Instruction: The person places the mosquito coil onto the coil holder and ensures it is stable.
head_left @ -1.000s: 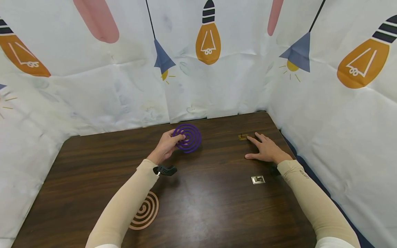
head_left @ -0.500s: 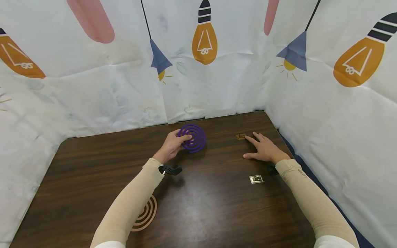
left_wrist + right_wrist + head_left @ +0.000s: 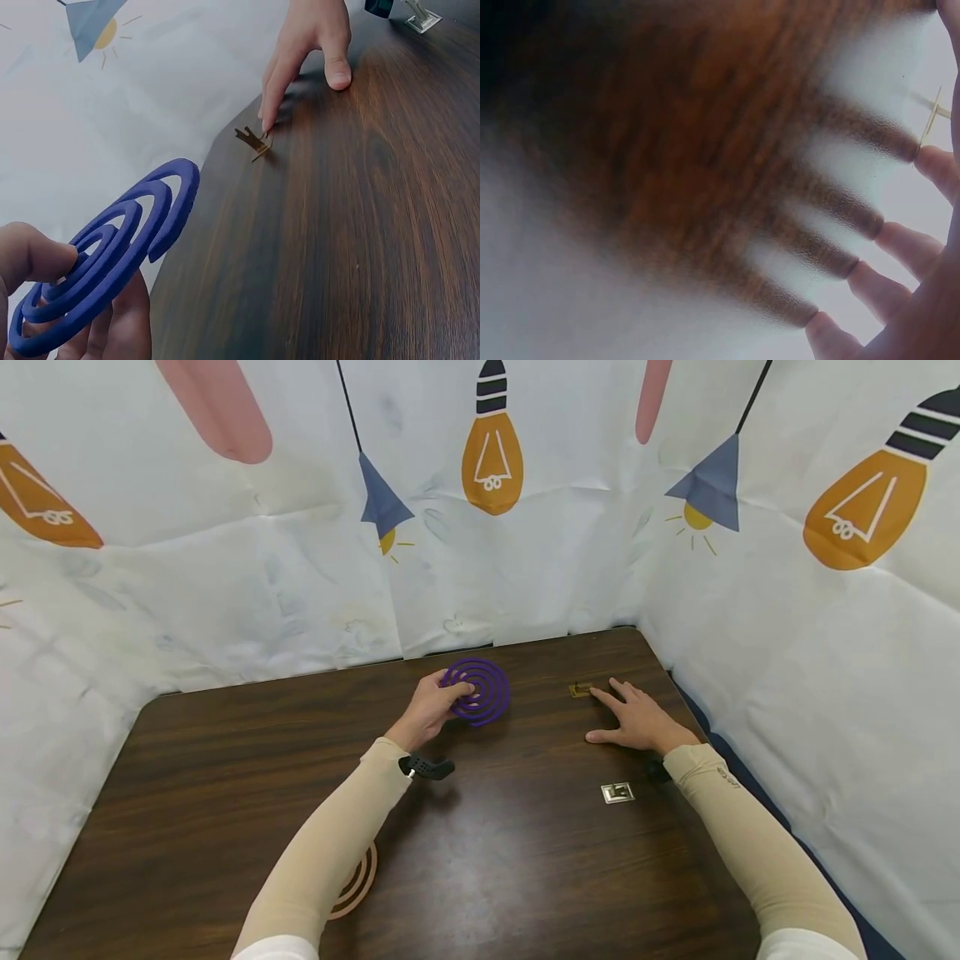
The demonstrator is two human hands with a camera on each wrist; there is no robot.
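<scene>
The left grip point(image 3: 432, 706) pinches the purple coil point(image 3: 491, 695) above the far middle of the surface point(image 3: 525, 877). The right grip point(image 3: 637, 718), spread, seems to touch the far-right gold stand point(image 3: 580, 691). Nearer sits a silver stand point(image 3: 617, 792); near left, a tan coil point(image 3: 367, 889).

The table point(image 3: 487, 860) is dark and wood-grained. On it stand a small gold-coloured stand point(image 3: 579, 691) toward two o'clock and a silver stand point(image 3: 617, 792) at three; a tan spiral point(image 3: 373, 867), partly hidden, lies at seven.
</scene>
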